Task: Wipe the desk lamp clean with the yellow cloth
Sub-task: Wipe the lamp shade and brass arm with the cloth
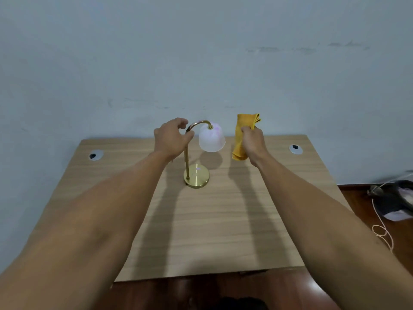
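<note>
A small desk lamp (196,177) stands upright near the middle of the wooden desk (201,231). It has a round brass base, a thin brass stem that curves over at the top, and a white frosted shade (211,139) hanging to the right. My left hand (171,138) is at the top of the stem, fingers curled loosely around the bend, thumb against the stem. My right hand (252,142) is to the right of the shade, raised above the desk, gripping a folded yellow cloth (242,130) that hangs down and sticks up past my fist. The cloth is apart from the shade.
Two round cable grommets sit in the desk, one at the far left (95,155) and one at the far right (295,149). A pale wall rises right behind the desk. On the dark wood floor to the right lie a black bag (395,198) and a loose cord (382,231).
</note>
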